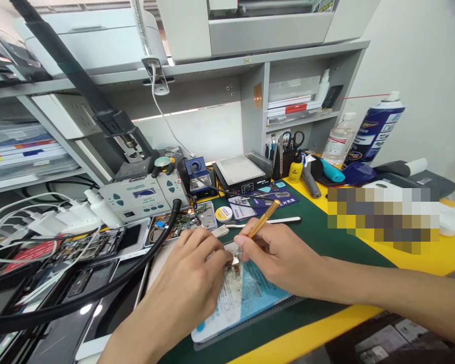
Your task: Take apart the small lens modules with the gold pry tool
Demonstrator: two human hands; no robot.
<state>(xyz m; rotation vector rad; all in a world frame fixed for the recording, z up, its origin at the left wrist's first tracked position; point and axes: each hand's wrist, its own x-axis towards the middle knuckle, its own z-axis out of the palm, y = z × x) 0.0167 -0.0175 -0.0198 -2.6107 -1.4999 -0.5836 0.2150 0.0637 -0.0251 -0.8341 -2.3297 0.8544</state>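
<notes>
A: Cluttered repair bench, dark green mat (318, 237)?

B: Yes. 2 hands met over a small metal-shielded circuit part (235, 262) on a pale blue card (246, 298). Left hand (189, 275) pinched the part; right hand (276, 253) closed on a slim brass-coloured tool (263, 219).

A: Progress?

B: Midway, I'd judge; part not freed.

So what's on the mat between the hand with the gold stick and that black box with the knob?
In the head view, a white flat tool lies between the right hand and the black box, then dark blue cards.
</notes>
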